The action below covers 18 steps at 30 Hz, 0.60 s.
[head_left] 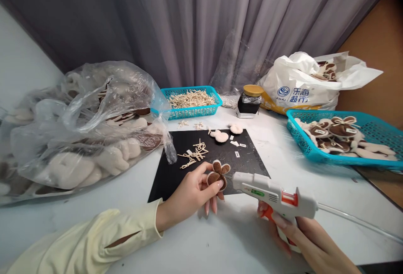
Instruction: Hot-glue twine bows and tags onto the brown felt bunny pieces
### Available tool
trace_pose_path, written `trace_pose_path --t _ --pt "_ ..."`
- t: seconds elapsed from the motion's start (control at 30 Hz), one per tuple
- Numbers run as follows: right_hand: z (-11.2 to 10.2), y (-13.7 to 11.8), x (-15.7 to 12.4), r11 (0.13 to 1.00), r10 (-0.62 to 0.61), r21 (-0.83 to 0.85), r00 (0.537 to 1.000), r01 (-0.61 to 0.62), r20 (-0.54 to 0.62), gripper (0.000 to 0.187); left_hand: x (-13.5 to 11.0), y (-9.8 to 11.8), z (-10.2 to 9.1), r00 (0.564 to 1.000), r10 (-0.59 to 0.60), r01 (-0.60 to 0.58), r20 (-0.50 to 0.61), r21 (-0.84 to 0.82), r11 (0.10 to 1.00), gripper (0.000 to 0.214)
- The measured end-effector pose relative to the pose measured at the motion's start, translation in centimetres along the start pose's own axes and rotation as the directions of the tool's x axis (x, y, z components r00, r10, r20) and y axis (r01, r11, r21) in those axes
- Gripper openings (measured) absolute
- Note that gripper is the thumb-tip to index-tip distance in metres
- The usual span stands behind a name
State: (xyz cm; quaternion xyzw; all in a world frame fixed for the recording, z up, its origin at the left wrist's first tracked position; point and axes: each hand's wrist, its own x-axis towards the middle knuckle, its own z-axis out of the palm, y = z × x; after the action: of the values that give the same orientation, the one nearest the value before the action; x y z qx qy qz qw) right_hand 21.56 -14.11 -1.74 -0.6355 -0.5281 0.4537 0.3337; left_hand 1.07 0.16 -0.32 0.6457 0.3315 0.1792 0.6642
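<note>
My left hand point(192, 192) pinches a small brown felt flower piece point(218, 174) with cream edging, held over the front edge of a black mat point(176, 173). My right hand point(283, 228) grips a white hot glue gun point(277, 196) with an orange trigger. The gun's nozzle points left and almost touches the felt piece. Loose cream string bows point(194, 153) lie on the mat behind my left hand. Two cream felt pieces point(222, 135) and small white labels point(236, 144) lie farther back on the mat.
A clear plastic bag point(78, 127) of cream and brown felt shapes fills the left. A teal basket point(190, 102) of string bows stands at the back, a dark jar point(248, 102) beside it. At right are a teal basket point(374, 133) of finished pieces and a white shopping bag point(299, 85).
</note>
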Motion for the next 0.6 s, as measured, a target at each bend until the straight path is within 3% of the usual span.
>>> trace_pose_path --t 0.6 --pt "0.04 -0.17 0.02 0.999 -0.004 -0.050 1.000 0.003 -0.015 0.048 -0.10 -0.05 0.15 0.999 -0.006 0.007 -0.036 0.034 0.999 0.023"
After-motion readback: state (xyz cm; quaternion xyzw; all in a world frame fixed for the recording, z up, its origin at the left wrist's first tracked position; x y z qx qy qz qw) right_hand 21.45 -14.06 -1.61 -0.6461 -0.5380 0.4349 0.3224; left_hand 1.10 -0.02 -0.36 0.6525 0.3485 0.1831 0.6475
